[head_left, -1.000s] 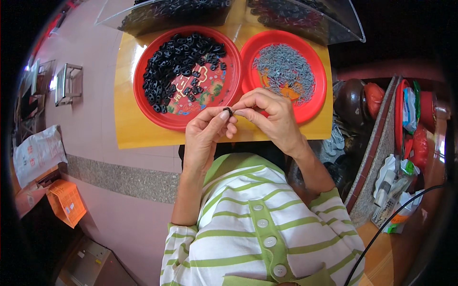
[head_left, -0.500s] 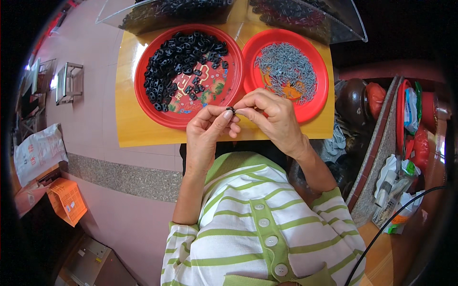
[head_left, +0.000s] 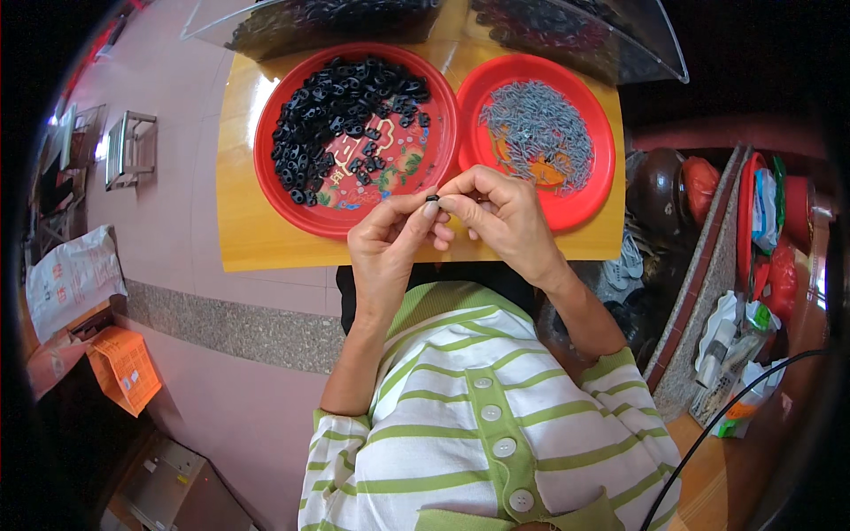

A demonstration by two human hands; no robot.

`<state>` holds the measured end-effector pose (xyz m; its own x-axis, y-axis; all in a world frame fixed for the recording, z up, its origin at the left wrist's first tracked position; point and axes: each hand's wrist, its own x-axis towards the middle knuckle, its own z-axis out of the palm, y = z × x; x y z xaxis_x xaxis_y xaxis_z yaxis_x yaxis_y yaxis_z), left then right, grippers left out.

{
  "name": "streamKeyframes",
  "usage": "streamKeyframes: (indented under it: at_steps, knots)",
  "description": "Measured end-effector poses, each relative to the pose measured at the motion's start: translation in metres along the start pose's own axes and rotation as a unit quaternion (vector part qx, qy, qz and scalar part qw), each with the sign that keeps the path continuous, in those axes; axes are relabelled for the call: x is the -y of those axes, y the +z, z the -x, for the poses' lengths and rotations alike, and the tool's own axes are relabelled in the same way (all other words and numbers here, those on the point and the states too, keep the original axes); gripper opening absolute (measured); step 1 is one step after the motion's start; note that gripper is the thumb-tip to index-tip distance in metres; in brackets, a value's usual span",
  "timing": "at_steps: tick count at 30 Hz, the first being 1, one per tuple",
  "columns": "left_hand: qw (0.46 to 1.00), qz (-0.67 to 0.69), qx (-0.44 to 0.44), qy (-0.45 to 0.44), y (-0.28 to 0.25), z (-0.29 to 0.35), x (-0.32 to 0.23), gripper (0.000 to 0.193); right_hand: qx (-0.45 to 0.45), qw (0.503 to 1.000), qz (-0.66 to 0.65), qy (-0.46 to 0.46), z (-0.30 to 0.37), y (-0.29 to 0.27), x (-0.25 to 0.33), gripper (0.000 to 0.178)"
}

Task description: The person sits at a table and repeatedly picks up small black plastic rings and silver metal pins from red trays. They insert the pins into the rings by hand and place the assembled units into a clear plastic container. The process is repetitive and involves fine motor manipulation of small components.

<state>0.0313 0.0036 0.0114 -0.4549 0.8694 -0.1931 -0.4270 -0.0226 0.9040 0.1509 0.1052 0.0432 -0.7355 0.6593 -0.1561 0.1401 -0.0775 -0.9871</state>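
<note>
Between the thumb and index finger of my left hand (head_left: 390, 237) is a small black plastic piece (head_left: 432, 199). My right hand (head_left: 506, 217) pinches close against the same piece from the right; its fingertips hide whatever they hold. Both hands meet over the near edge of the table, in front of the two trays. More black plastic pieces (head_left: 341, 111), with holes in them, are heaped in a round red patterned tray (head_left: 441, 164) at the left. A smaller red tray (head_left: 605, 146) at the right holds a pile of short grey metal screws (head_left: 540, 128).
The trays stand on a yellow wooden table (head_left: 243, 239). Behind them, a clear bin (head_left: 611, 49) contains many dark parts. Low shelving with a brown jar (head_left: 655, 190) is on the right. A metal stool (head_left: 131, 150) and an orange paper bag (head_left: 124, 370) are on the left.
My fingers have shifted slightly and closed in around the small black piece, which now shows at a different angle. The whole view has moved a little.
</note>
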Motion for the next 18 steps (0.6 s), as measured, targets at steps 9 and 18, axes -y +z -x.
streamKeyframes:
  at_steps: [9, 18]
  knots:
    - [0.996, 0.085, -0.014, -0.022, 0.000, -0.006, -0.006, 0.016, -0.025, 0.995, 0.062, -0.080, -0.009, -0.006, -0.003, 0.016]
    - [0.999, 0.032, -0.034, 0.006, -0.001, -0.002, -0.006, 0.016, 0.004, 0.991, 0.130, -0.041, -0.011, 0.003, 0.004, 0.012]
